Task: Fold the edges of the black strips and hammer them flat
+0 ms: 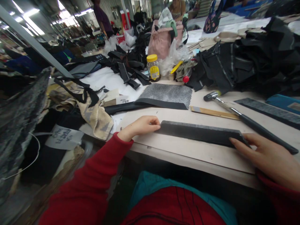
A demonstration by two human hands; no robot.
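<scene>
A long black strip of material with a grey fuzzy upper edge lies across the pale work board in front of me. My left hand pinches its left end between thumb and curled fingers. At the other end, my right hand grips the strip, thumb on the near face and fingers behind the end. Just beyond the strip is a grey fabric piece with zigzag-cut sides, its near edge bordered in black. A hammer with a black handle rests close to my right hand.
A flat wooden stick lies behind the strip. Farther back stand a yellow-lidded jar and a pink bag. Black pieces are heaped at right. Patterned cloth hangs over the left edge. A person stands in the background.
</scene>
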